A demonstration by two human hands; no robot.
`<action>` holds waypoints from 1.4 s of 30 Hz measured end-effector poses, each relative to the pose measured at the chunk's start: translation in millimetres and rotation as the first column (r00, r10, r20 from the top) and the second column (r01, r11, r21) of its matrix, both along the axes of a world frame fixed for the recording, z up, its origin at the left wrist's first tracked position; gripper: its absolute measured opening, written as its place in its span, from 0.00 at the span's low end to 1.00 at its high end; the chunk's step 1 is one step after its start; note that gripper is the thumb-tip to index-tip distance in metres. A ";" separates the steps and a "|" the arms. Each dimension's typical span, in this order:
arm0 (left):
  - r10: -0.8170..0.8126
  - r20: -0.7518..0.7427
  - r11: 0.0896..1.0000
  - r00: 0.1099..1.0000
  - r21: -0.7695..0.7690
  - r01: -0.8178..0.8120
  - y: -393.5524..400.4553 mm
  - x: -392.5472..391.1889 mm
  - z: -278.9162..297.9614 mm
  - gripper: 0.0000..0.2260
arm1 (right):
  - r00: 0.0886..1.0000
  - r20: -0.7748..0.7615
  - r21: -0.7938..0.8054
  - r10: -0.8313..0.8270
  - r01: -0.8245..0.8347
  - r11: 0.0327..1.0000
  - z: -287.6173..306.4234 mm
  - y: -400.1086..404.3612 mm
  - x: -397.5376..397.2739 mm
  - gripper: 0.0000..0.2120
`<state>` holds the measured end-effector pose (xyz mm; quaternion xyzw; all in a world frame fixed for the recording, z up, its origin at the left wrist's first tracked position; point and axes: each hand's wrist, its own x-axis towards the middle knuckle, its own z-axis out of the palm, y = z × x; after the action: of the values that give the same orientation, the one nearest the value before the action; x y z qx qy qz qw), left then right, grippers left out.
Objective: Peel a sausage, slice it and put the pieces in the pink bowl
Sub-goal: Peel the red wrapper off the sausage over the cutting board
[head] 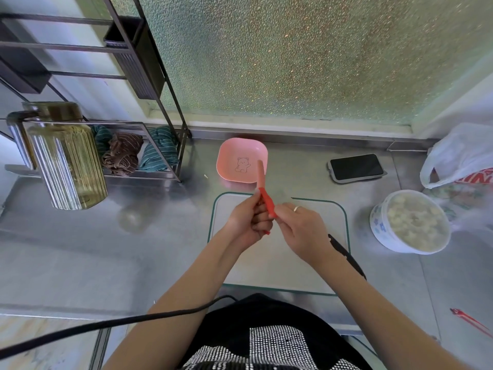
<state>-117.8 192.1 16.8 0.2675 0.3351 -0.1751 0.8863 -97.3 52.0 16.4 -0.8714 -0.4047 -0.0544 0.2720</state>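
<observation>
Sausage (262, 175) held above cutting board (277, 252), long axis pointing away toward pink bowl (241, 160). Bare pink top half exposed, red casing (268, 204) on lower half. Left hand (246, 222) grips lower end; right hand (301, 231) pinches casing, nearer peel edge. Knife (346, 256) on board's right edge. Steel counter (160, 236), 1 phone (356, 166) well apart.

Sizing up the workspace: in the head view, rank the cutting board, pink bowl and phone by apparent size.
1. Cutting board, clearly largest.
2. Phone and pink bowl look alike in area; I would not rank them.
</observation>
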 end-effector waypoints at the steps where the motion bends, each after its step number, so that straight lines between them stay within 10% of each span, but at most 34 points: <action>1: 0.045 -0.023 0.996 0.999 -0.073 -0.046 1.8 -0.3 -1.4 0.19 | 1.000 -0.002 0.004 -0.002 0.002 1.000 -0.2 -1.5 -2.4 0.03; 7: 0.137 0.039 0.929 0.990 -0.352 -0.115 8.9 -5.3 -3.9 0.05 | 0.995 -0.062 0.063 -0.082 0.086 0.994 -2.8 -10.8 -2.2 0.05; 13: -0.012 0.161 0.997 0.987 0.079 -0.001 -5.9 -5.7 -8.6 0.12 | 0.993 -0.076 0.089 -0.094 0.101 0.991 -3.4 -7.9 -8.9 0.04; 18: -0.244 0.154 0.810 0.957 0.576 0.114 -9.3 -19.7 -14.2 0.16 | 0.994 -0.088 0.095 -0.072 0.080 0.992 -0.4 -9.3 -13.2 0.04; 31: -0.165 -0.054 0.470 0.985 0.873 0.127 -14.8 -20.1 -29.7 0.13 | 0.977 -0.206 0.095 0.061 -0.042 0.995 2.2 -0.3 -32.0 0.04; 42: -0.113 -0.022 0.629 0.993 0.772 0.088 -16.6 -20.5 -26.5 0.10 | 0.955 -0.247 0.135 0.166 -0.136 0.982 8.5 8.2 -40.0 0.04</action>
<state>-138.2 175.5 -9.7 0.6409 0.3495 -0.0606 0.6807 -137.2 60.2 24.8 -0.8202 -0.4275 0.0568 0.3759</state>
